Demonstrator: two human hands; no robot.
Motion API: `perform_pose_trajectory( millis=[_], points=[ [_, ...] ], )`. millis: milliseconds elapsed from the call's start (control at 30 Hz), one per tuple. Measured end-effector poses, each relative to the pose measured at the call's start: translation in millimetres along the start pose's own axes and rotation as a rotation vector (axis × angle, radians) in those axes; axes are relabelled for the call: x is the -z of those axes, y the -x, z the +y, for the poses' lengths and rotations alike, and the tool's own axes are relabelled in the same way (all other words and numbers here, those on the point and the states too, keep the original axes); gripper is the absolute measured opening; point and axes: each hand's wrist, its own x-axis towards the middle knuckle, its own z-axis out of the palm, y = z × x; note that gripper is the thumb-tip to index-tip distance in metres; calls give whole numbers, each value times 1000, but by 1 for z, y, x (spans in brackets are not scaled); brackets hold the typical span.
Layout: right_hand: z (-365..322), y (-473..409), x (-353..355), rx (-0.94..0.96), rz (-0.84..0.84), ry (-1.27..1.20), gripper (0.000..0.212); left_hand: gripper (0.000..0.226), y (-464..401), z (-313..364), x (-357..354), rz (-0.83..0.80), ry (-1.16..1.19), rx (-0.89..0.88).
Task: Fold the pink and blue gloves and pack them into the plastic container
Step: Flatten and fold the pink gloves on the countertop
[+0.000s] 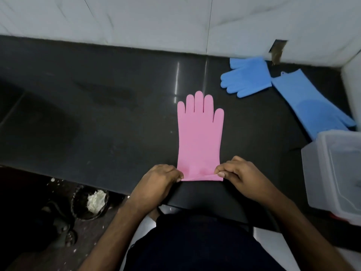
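I'm looking down at the dark countertop (pixel 97 118), and the pink glove (pixel 200 133) lies flat in the middle of it, fingers pointing to the far side, cuff at the near edge. My left hand (pixel 159 179) pinches the left corner of the cuff, fingers curled tight on the rubber; my right hand (pixel 241 174) pinches the right corner the same way, thumb pressed down on the hem. The cuff edge is lifted a little between the two grips.

Over on the far right I see two blue gloves: one blue glove (pixel 247 77) lies flat by the white wall (pixel 136 22), fingers pointing left, and the second blue glove (pixel 310 102) runs diagonally toward the near right, its fingers close to the container. The two touch or just overlap at the cuffs; I can't tell which.

The clear plastic container (pixel 336 173) sits at the right edge, well apart from the pink glove. It's blurred, but I can make out no glove inside it.
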Motion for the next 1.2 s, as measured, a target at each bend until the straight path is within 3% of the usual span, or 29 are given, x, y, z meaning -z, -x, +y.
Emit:
perform_pose_trajectory(
  millis=[200, 433, 600, 733, 800, 867, 1000, 1100, 1200],
  points=[
    [2, 23, -19, 30, 47, -22, 15, 18, 7, 17, 0, -26, 81, 59],
    [2, 40, -30, 61, 12, 19, 13, 13, 13, 21, -6, -90, 86, -5],
    [-1, 43, -23, 21, -58, -16, 24, 40, 7, 17, -3, -165, 115, 35],
    [-14, 25, -20, -74, 317, -42, 13, 26, -9, 20, -1, 131, 236, 126],
    [-17, 2, -20, -161, 484, -57, 11, 33, -26, 18, -6, 254, 257, 194],
    [-17, -20, -19, -226, 515, -57, 22, 49, -45, 13, -13, 223, 170, 165],
    [-9, -50, -25, -81, 402, 294, 48, 70, -71, -1, -39, 32, -164, 53],
    [5, -56, -30, -12, 191, 483, 58, 70, -73, -12, -52, -1, -211, 59],
    [19, -56, -28, -51, 137, 583, 62, 71, -75, -15, -52, -5, -252, 65]
  ],
)
